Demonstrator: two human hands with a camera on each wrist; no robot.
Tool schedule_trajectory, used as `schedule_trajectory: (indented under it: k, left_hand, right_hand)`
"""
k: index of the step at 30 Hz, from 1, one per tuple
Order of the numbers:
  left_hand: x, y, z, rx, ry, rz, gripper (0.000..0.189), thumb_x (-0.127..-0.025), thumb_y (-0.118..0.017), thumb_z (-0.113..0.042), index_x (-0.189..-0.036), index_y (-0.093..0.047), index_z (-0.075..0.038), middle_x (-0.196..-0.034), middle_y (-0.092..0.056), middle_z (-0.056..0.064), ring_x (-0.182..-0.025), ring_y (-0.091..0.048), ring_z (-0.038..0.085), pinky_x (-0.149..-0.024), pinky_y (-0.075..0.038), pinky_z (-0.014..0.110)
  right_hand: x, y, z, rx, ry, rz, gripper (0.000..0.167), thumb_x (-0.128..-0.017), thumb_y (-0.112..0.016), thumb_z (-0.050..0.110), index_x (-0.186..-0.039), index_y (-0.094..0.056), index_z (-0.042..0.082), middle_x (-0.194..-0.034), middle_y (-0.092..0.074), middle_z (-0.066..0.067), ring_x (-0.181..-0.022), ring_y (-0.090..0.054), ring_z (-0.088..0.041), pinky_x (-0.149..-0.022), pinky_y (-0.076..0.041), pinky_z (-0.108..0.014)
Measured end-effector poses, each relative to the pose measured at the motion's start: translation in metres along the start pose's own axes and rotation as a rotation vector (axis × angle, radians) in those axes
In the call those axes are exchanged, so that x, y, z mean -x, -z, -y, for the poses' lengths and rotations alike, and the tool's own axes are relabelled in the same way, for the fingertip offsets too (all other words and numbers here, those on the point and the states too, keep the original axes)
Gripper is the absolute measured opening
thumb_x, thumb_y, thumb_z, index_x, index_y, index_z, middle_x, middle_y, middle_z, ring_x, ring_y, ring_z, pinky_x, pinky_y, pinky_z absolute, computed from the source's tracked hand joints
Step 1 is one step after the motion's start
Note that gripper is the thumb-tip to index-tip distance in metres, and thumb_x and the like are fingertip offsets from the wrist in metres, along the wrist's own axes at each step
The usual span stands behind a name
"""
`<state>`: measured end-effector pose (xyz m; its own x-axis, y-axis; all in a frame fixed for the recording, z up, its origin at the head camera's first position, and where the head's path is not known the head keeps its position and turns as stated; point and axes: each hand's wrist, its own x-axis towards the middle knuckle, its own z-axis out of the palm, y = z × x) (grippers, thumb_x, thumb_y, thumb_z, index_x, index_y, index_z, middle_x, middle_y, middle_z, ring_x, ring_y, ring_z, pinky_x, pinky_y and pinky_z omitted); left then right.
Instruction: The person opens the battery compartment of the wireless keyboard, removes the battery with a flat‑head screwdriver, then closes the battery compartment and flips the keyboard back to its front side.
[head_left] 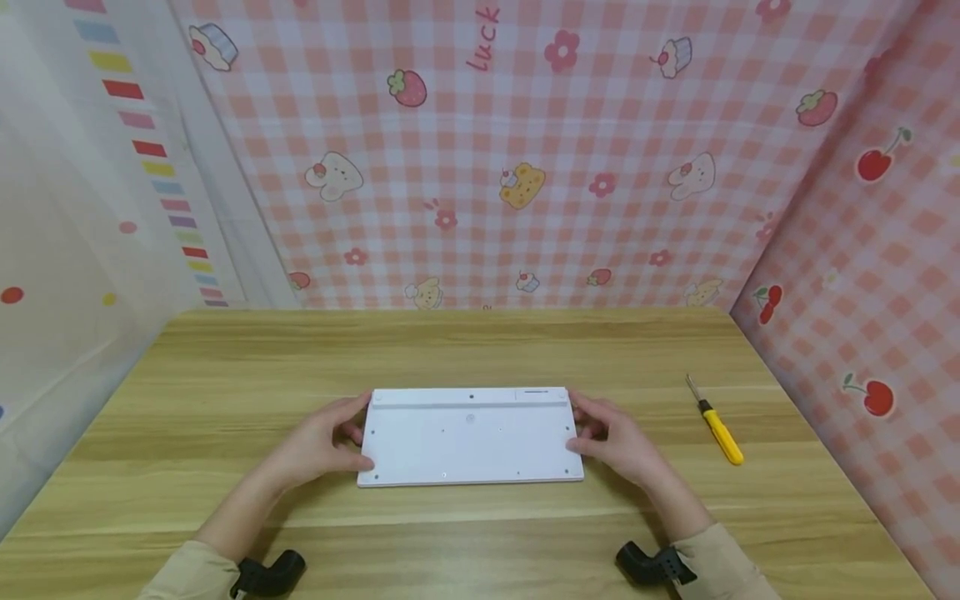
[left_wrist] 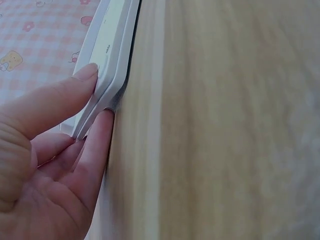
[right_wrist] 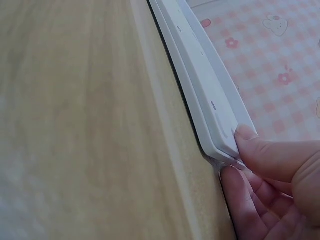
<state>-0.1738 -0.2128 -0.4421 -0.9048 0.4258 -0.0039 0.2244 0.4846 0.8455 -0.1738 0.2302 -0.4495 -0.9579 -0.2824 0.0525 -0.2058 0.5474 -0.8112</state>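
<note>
Sleeves [head_left: 193,573] — whole keyboard [head_left: 472,450] — head view only

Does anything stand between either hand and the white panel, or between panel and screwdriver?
The left hand and right hand both grip the white panel, nothing visible between. From panel to screwdriver, the right hand stands in the way.

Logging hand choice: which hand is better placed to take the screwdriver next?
Probably the right hand: the screwdriver lies on its side of the white device, and the left hand grips the opposite end.

Wood-grain table [head_left: 465,546], white keyboard [head_left: 471,446], yellow-handled screwdriver [head_left: 717,428]
</note>
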Motion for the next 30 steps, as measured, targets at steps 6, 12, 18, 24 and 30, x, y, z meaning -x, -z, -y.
schedule_trajectory:
  k: [6,12,18,24,30]
  left_hand:
    - [-0.001,0.002,-0.002,0.035,0.01,0.02,0.093,-0.076,-0.087,-0.012,-0.149,-0.033,0.008,-0.131,-0.049,0.024,-0.092,-0.056,0.024,-0.072,-0.054,0.026]
    - [-0.003,0.002,-0.003,0.023,0.032,0.028,0.092,-0.075,-0.088,-0.014,-0.148,-0.035,0.007,-0.138,-0.041,0.025,-0.094,-0.054,0.024,-0.074,-0.053,0.025]
    - [-0.004,0.002,-0.009,-0.009,0.043,0.042,0.089,-0.077,-0.087,-0.013,-0.148,-0.036,0.008,-0.142,-0.037,0.028,-0.096,-0.055,0.023,-0.077,-0.054,0.027]
    - [-0.003,0.002,-0.012,-0.051,0.053,0.052,0.089,-0.077,-0.087,-0.013,-0.147,-0.036,0.009,-0.142,-0.036,0.028,-0.096,-0.055,0.023,-0.078,-0.054,0.027]
    - [-0.004,0.002,-0.011,-0.078,0.059,0.057,0.09,-0.077,-0.087,-0.014,-0.147,-0.036,0.009,-0.142,-0.037,0.026,-0.097,-0.055,0.023,-0.079,-0.053,0.027]
  right_hand:
    - [0.0,-0.001,-0.003,0.01,0.04,-0.01,0.069,-0.082,-0.079,0.003,-0.142,-0.047,-0.005,-0.109,-0.06,-0.012,-0.081,-0.054,-0.015,-0.07,-0.047,-0.022]
    - [0.0,-0.001,-0.003,0.047,0.03,-0.011,0.065,-0.083,-0.08,0.005,-0.14,-0.051,-0.004,-0.116,-0.059,-0.015,-0.084,-0.055,-0.017,-0.072,-0.048,-0.023]
    - [0.0,0.0,-0.002,0.081,0.002,-0.012,0.06,-0.083,-0.08,0.006,-0.137,-0.056,-0.002,-0.119,-0.056,-0.016,-0.085,-0.055,-0.017,-0.073,-0.048,-0.024]
    - [0.0,0.0,0.0,0.103,0.008,-0.002,0.059,-0.084,-0.079,0.008,-0.137,-0.056,-0.001,-0.117,-0.057,-0.014,-0.085,-0.054,-0.017,-0.074,-0.047,-0.025]
    - [0.001,0.0,0.001,0.109,0.02,-0.005,0.058,-0.084,-0.079,0.008,-0.137,-0.057,-0.002,-0.116,-0.057,-0.014,-0.085,-0.054,-0.016,-0.073,-0.047,-0.024]
